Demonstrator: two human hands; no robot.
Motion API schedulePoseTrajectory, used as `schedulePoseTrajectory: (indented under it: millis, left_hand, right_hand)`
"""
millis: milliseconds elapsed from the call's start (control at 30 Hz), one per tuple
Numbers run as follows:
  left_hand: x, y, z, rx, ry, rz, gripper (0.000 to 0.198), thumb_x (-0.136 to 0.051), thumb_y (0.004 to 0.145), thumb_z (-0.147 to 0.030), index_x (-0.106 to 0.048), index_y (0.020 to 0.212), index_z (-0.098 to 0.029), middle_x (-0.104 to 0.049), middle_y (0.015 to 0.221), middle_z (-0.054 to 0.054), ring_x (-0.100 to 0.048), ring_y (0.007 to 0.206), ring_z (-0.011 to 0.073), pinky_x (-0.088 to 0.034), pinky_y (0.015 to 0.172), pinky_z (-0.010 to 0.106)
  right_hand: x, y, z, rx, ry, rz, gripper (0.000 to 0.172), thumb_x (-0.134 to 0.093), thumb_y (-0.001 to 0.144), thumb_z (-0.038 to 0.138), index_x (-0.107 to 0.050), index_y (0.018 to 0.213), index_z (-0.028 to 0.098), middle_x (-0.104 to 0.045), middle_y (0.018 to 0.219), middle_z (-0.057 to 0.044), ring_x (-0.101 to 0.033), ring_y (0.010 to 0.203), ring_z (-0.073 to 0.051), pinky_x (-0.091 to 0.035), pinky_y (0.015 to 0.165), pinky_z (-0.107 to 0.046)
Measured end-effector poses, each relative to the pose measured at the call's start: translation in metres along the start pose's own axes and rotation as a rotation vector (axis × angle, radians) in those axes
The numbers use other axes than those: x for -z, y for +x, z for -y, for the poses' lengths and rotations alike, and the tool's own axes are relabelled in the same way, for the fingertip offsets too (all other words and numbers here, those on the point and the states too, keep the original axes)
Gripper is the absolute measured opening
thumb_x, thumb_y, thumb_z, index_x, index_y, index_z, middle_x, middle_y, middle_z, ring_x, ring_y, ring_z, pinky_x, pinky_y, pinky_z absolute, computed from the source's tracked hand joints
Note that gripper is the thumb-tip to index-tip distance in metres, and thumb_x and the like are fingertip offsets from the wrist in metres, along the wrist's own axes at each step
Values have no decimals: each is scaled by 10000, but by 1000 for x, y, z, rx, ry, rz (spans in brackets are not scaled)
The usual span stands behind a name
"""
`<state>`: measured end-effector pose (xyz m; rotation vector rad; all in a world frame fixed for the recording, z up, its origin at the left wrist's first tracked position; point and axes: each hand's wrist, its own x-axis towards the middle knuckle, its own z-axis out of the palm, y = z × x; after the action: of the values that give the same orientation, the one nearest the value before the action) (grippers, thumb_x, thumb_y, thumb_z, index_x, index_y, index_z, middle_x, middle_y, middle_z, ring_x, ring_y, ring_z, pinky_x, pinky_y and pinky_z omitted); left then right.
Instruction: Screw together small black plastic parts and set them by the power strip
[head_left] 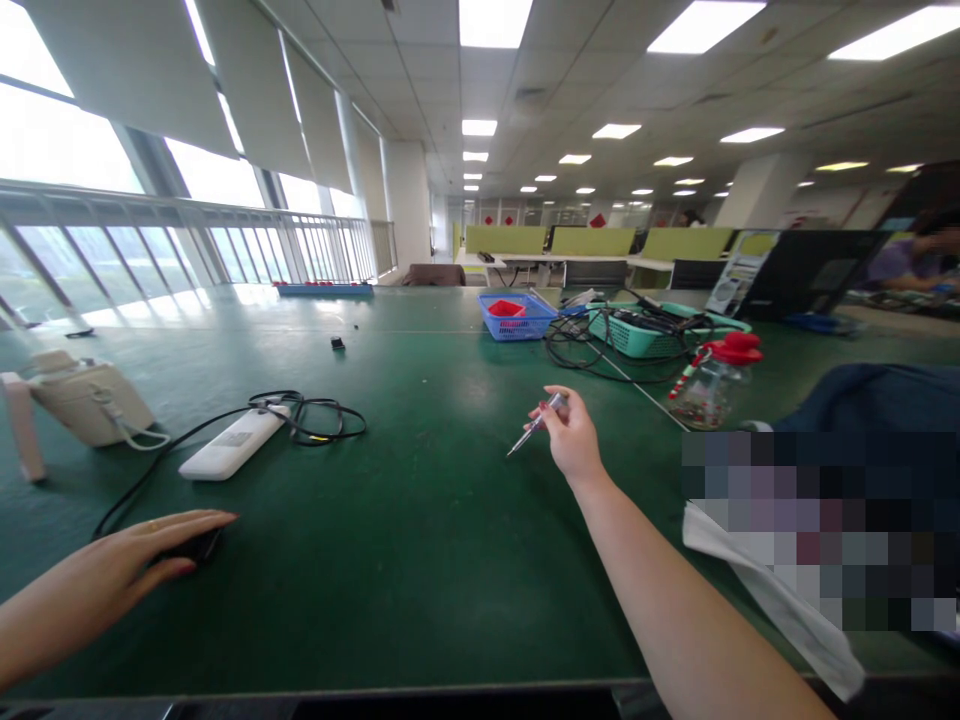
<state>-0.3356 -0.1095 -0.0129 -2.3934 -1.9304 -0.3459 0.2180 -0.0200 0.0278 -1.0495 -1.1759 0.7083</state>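
At the lower left, my left hand (pixel 161 545) lies low over the table with its fingers along one side of a small black object (pixel 201 546) and the thumb on the other. The hand covers most of that object, so its kind is hidden. Right of centre, my right hand (pixel 574 435) grips a slim silver precision screwdriver (pixel 534 425) by its handle. Its thin tip points down and to the left, just above or at the green tabletop (pixel 420 560); I cannot tell if it touches.
A white power strip (pixel 236 442) with a black cable (pixel 330 425) lies beyond my left hand, beside a beige bottle (pixel 94 400). Farther off are a blue basket (pixel 517 322), a green basket (pixel 637 335) with cables, and a red-lidded jar (pixel 716 385). White cloth (pixel 772 600) lies right.
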Motion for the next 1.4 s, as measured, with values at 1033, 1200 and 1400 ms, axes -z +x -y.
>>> schedulePoseTrajectory:
  millis: [1033,1200,1400]
  left_hand:
    - [39,54,-144,-191,-125,48,492,-501,868,-556,-594,1282,-308,-669,1262,30,-635,1139,245,-492,1017,400]
    - [26,116,-263,-464,-187,68,386,-444,943,-399,-599,1260,-243,-667,1249,71,-619,1140,208,-475,987,370]
    - [-18,167,-326,-480,-181,110,344,-574,881,-284,-604,1220,-231,-712,1108,84,-653,1047,266,-494,912,378]
  right_hand:
    - [-2,2,-5,24,34,-21,436,-686,761,476,-543,1072,205,-637,773,-2,-680,741,-204,-604,740,-428]
    - [2,5,-7,85,31,-31,385,-702,765,437,-551,1037,209,-659,806,-12,-694,796,-211,-560,822,-428]
    - [2,2,-7,149,25,36,327,-657,819,439,-530,1035,228,-668,805,-18,-686,826,-216,-545,818,-420]
